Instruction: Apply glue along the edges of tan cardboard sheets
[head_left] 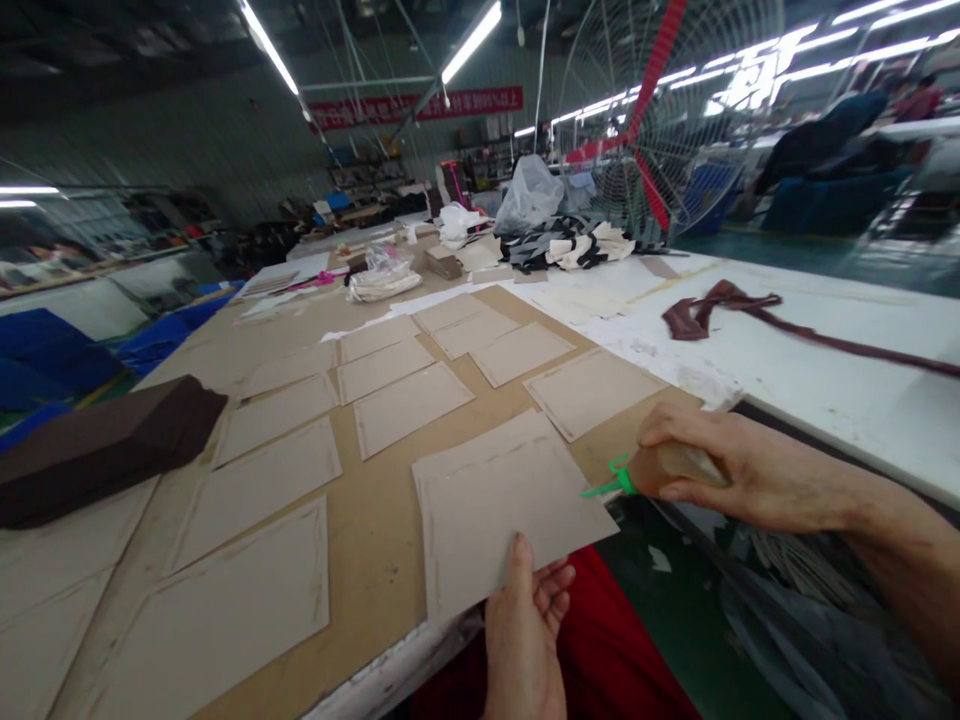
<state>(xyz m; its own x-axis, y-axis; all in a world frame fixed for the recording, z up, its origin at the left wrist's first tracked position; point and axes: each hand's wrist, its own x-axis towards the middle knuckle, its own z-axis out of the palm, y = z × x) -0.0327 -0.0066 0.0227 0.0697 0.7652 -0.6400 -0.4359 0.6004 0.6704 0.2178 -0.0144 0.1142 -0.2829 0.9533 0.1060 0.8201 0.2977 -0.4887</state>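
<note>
My left hand point(526, 628) pinches the near edge of a flat beige board point(502, 510), thumb on top and fingers underneath. More than one layer shows at the board's left edge, and its near right corner juts past the table edge. In my right hand point(739, 465) is a squeeze glue bottle point(667, 470) of amber tint, tipped to the left. Its green nozzle point(606, 487) points at the board's right edge; whether it touches I cannot tell. Thin lines of glue run along the board's far and left edges.
Several similar boards point(274, 480) with glue lines lie across the table point(375, 540). Dark brown folded fabric point(112, 440) sits at the left. A brown strip point(720, 310) lies on the white surface to the right. Fabric pieces point(570, 245) and a caged fan point(645, 130) are farther back.
</note>
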